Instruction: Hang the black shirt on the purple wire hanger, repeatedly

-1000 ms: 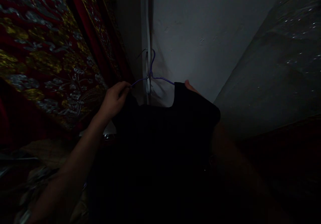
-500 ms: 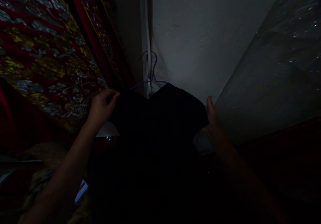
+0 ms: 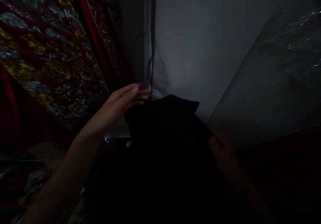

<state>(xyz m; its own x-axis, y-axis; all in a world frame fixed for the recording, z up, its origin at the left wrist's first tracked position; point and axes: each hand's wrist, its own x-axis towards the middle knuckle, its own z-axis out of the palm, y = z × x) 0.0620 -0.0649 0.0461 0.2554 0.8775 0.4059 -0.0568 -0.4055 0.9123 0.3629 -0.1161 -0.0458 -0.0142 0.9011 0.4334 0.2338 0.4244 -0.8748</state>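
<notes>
A black garment [image 3: 165, 140] hangs from a thin purple hanger [image 3: 160, 90], partly blurred, in the middle of the head view. My left hand [image 3: 125, 98] reaches to the garment's neckline beside the hanger. Its fingers are stretched out and touch or lie just over the cloth. Lower down at the garment's right side, my right hand [image 3: 224, 153] is closed on the dark cloth; its fingertips are dim. Most of the garment's folds are lost in the dark.
A pale strap [image 3: 150, 33] runs down along the wall corner behind the hanger. Red cloth with gold and silver embroidery [image 3: 55, 56] hangs on the left. The grey wall [image 3: 200, 33] is behind, with a clear shiny plastic sheet [image 3: 283, 73] at right. Mixed items lie at lower left.
My left hand has moved right, from the garment's left shoulder to the neckline near the hanger. My right hand has dropped lower along the right side. The hanger has turned and the garment has shifted.
</notes>
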